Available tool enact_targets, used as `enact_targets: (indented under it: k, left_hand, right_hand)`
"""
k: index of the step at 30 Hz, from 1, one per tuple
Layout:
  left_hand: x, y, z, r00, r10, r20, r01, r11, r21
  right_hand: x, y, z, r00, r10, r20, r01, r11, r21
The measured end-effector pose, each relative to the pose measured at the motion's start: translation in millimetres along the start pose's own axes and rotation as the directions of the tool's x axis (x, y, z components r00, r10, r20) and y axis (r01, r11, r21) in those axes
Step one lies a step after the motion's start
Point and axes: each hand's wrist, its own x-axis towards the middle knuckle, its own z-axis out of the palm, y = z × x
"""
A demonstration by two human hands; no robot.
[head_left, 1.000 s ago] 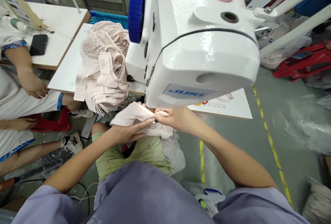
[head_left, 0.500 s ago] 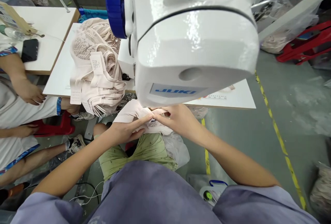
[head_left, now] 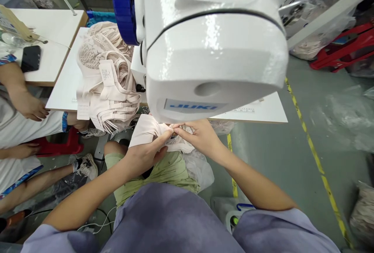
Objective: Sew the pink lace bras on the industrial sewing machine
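overhanging the fabric (head_left: 144,131): sewing machine (head_left: 216,58) beside garment pile (head_left: 109,83)

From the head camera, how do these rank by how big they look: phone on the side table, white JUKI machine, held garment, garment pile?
Largest to smallest:
1. white JUKI machine, though its nearness to the camera enlarges it
2. garment pile
3. held garment, visible part only
4. phone

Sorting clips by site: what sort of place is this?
Probably a garment factory's sewing floor: a JUKI machine, a pile of beige garments to its left, and yellow floor tape.
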Motion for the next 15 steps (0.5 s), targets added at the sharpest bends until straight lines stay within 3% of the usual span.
enact_targets:
  k: [2,4,8,12,15]
  left_hand:
    - [0.6,0.9,-1.7,1.0,-0.003,-0.006,0.004,0.999,0.034]
    - [-0.6,0.6,-3.5,1.0,-0.016,0.001,0.016,0.999,0.036]
    - [-4.1,-7.8,-10.9,0.999,-0.012,0.04,0.012,1.0,-0.014]
    - [0.1,-23.7,-22.9,0.986,0.083,0.147,-0.077,0.996,-0.046]
    - [7.1,-27.1,-27.7,0.985,0.129,0.115,-0.134,0.99,0.039]
  right_hand:
    - [-6.8,5.2,6.9,0.989,-0.101,-0.113,0.091,0.992,-0.087]
    - [-14.0,10.4,13.8,0.945,-0.253,-0.206,0.216,0.959,-0.186]
    - [-19.3,12.8,18.2,0.871,-0.444,-0.212,0.375,0.878,-0.297]
    - [-17.1,3.8,11.9,0.884,-0.432,-0.18,0.353,0.867,-0.352]
    - [-20.0,1.4,10.9,0.94,-0.305,-0.153,0.269,0.939,-0.214]
